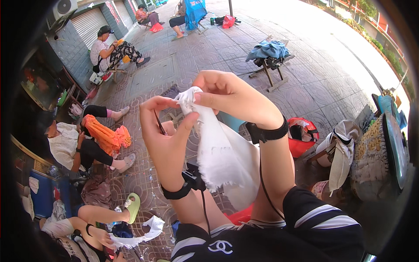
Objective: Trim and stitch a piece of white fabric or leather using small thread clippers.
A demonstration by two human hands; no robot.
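A white cloth (224, 153) with a frayed edge hangs from my two hands in front of me. My left hand (166, 131) pinches its bunched upper end between thumb and fingers. A thin dark piece, too small to name, shows inside the curl of the left fingers. Close beside it, my right hand (229, 94) grips the same gathered end, thumb on top. The lower part of the cloth drapes down between my forearms toward my lap. Black straps with dark cords circle both wrists.
People sit along the left; one has orange cloth (107, 135), another a white strip (142, 233). Ahead on the paving stands a folding stool (273, 76) with blue cloth. A red bag (302, 136) and a woven basket (371, 159) are at right.
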